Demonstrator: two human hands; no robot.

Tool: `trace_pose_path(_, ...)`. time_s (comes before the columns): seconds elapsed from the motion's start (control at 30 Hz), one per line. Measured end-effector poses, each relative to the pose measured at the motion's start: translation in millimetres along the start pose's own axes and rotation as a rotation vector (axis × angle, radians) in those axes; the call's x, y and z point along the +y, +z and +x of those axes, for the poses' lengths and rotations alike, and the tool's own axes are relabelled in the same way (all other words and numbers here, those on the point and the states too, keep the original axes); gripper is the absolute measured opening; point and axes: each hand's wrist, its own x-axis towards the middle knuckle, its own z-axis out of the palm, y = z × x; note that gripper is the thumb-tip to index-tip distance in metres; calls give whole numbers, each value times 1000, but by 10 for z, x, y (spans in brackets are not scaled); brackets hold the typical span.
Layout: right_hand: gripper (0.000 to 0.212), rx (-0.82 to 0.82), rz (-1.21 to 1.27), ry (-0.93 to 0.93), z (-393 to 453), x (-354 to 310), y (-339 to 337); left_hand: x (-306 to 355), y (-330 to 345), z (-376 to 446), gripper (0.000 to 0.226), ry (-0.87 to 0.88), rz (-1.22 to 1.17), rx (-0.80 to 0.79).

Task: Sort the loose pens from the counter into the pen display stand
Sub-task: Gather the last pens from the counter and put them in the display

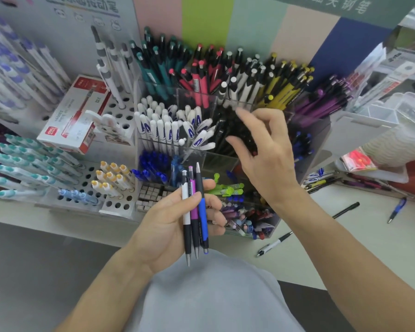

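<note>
The left hand (175, 226) grips three pens upright: a white-and-black pen (186, 219), a magenta pen (193, 212) and a blue pen (203, 212). The right hand (261, 152) hovers, fingers loosely spread and seemingly empty, over the clear acrylic pen display stand (209, 159). A loose white pen (273, 244) lies on the counter (345, 248) near its front edge.

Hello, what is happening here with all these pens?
A person is sorting pens into a clear display stand. The left hand holds three pens: white, pink and blue. The right hand hovers open over the black pens. More loose pens lie on the counter.
</note>
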Motion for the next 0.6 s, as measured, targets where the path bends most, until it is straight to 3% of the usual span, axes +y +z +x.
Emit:
trace_pose_path(0.07,39,45,42,-27,55,-14,48,28,5,-2,38,-11,-13,-16)
trace_pose_path(0.2,21,61,-30,-146,107,-69,154,58,7,6,36,-11,-38,-20)
trace_pose_path(0.4,26,-76,-152,-167,64,-159,72,93,13,18,47,-6,-19,-18)
trace_pose_path(0.53,16,26,91,-27,34,-362,-201,102,6,30,44,18,60,-19)
trace_pose_path(0.6,17,-149,286,67,-13,-503,-284,98,12,21,38,27,119,-24)
